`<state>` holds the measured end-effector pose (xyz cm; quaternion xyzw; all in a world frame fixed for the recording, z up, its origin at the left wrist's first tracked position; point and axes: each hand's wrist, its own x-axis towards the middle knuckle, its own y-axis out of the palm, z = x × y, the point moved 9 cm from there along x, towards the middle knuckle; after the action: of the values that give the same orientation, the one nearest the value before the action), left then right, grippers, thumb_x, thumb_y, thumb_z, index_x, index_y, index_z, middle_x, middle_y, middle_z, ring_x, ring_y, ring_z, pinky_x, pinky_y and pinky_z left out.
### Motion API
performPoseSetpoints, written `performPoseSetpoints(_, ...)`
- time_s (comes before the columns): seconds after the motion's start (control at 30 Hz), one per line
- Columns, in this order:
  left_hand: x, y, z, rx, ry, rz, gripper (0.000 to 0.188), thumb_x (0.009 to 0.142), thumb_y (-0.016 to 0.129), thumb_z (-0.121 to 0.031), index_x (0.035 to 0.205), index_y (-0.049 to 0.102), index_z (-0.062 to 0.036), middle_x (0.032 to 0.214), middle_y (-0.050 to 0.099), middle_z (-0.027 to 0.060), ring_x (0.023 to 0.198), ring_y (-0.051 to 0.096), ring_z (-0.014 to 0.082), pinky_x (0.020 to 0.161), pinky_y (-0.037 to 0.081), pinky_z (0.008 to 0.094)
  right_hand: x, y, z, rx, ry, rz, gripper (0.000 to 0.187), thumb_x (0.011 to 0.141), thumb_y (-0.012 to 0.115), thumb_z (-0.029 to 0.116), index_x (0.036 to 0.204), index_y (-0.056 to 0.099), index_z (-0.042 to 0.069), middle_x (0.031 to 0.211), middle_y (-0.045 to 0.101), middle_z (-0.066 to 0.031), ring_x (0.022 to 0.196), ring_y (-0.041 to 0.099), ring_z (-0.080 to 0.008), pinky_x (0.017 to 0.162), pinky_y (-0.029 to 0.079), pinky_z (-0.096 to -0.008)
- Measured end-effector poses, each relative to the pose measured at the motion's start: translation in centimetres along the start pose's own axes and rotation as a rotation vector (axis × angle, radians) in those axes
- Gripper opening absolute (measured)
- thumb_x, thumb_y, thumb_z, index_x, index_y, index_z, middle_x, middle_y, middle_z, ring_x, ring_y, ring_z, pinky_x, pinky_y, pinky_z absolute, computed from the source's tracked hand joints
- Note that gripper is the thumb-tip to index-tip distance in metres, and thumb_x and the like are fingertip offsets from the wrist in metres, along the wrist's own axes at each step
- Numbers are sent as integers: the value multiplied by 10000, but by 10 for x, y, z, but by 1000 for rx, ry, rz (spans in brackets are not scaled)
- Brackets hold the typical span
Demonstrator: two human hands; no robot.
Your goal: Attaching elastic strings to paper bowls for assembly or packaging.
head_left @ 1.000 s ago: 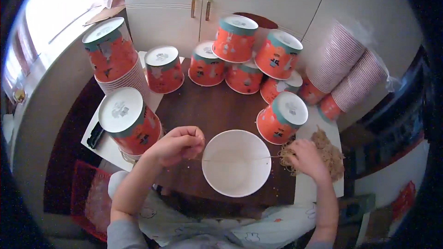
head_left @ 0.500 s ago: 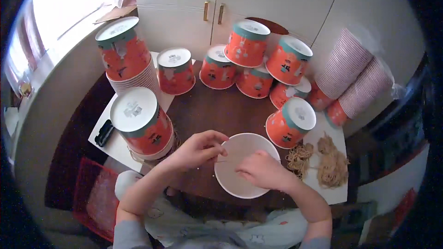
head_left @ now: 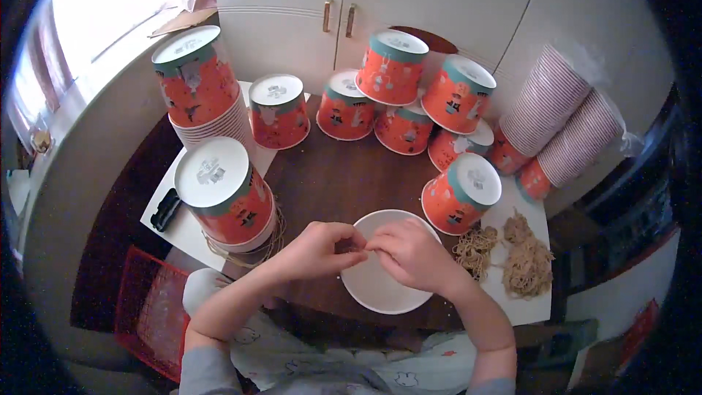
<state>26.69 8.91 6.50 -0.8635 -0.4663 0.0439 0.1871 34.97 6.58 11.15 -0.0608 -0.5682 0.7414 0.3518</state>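
Two hands meet above a white paper bowl (head_left: 380, 289) that sits on the dark wooden counter (head_left: 344, 179) close to the person's body. The left hand (head_left: 318, 249) and the right hand (head_left: 413, 252) come together fingertip to fingertip over the bowl's near rim — the fingers are pinched shut, apparently on something small and thin, though what it is cannot be told. Just right of the bowl, tan bundles of string (head_left: 504, 252) lie on a white sheet (head_left: 526, 307). Orange paper tubs stand upside down all around: one (head_left: 461, 194) just beyond the bowl on the right, a stack (head_left: 223, 194) at the left with loops of string around its base, and a taller stack (head_left: 197, 91) behind it. More tubs (head_left: 391, 66) crowd the far side — and two sleeves of nested cups (head_left: 563, 124) lean at the right.
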Motion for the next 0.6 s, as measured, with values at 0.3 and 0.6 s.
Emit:
performPoseSetpoints(0.3,-1,-3,12,-9,-22,-15,141,771,586,-118,832,589,9,680,604,63,608,555,97,558,457,260,4,-3,5,-25,78,-171,134,674,613,79,807,602,71,893,573,-59,869,535,-241,793,379,-378)
performPoseSetpoints(0.6,-1,-6,17,-100,-124,61,118,811,555,-106,850,551,5,787,600,46,766,550,104,716,445,251,-4,0,-2,-153,180,-218,111,664,642,192,730,611,107,943,559,-37,955,492,-211,826,343,-393)
